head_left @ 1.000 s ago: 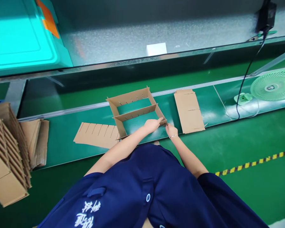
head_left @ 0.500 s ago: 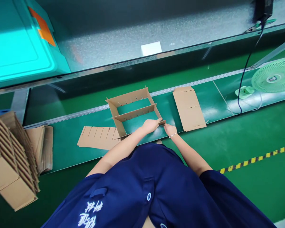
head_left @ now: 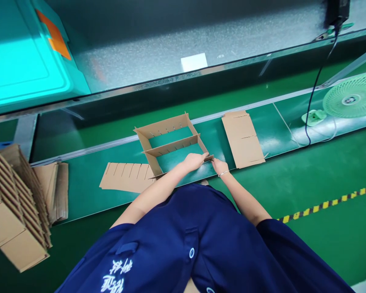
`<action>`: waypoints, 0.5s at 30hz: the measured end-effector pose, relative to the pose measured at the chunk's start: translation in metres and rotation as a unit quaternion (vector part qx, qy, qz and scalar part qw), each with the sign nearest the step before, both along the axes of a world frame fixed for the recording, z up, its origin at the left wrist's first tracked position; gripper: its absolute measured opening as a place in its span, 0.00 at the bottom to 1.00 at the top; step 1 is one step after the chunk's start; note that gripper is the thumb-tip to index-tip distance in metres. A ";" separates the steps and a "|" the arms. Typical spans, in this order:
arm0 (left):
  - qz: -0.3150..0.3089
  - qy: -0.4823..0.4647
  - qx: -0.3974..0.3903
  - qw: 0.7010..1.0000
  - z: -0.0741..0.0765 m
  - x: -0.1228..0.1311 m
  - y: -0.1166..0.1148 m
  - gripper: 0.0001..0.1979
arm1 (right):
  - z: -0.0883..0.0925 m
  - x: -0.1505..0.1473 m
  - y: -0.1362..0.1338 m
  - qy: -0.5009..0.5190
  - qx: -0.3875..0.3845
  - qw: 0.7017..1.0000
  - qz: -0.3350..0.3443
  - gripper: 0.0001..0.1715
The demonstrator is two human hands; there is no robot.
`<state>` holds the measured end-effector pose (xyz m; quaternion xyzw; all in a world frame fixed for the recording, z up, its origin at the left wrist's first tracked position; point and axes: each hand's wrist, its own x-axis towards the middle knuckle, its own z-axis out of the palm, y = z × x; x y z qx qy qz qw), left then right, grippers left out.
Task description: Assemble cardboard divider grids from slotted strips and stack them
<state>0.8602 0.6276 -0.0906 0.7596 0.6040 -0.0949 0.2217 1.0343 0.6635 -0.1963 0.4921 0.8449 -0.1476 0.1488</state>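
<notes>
A cardboard divider frame of slotted strips stands upright on the green bench, with two long openings between its crossing pieces. At its near right corner my left hand is closed on the frame's cardboard, its forearm covering much of the near strip. My right hand pinches the projecting end of the cardboard at that same corner, just right of the left hand. A loose slotted cardboard strip lies flat left of the frame, partly under its near left corner. Flat cardboard sheets lie to the right.
Assembled cardboard dividers are stacked at the far left, beside folded cardboard. A green fan and a hanging black cable are at the right. Above the bench runs a metal shelf bearing a turquoise bin.
The frame's far side has shifted slightly left. Both hands keep their hold at the near right corner, the right one a touch further right.
</notes>
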 end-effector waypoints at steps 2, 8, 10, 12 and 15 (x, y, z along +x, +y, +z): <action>0.007 -0.002 0.004 1.000 -0.001 0.000 0.000 0.24 | -0.001 -0.001 0.000 -0.002 -0.016 1.000 -0.017 0.23; 0.006 0.019 0.012 1.000 -0.001 0.002 -0.004 0.25 | -0.004 -0.003 0.002 -0.003 -0.047 0.999 -0.019 0.21; 0.009 0.018 0.009 1.000 -0.001 0.001 -0.005 0.25 | -0.004 -0.003 0.003 -0.006 -0.047 0.999 -0.020 0.22; 0.011 0.014 0.006 1.000 -0.002 0.000 -0.005 0.24 | -0.004 -0.005 0.002 -0.010 -0.048 0.999 -0.021 0.23; 0.013 0.012 0.000 1.000 -0.012 0.002 -0.004 0.23 | -0.003 -0.011 -0.001 -0.012 -0.055 0.998 -0.018 0.23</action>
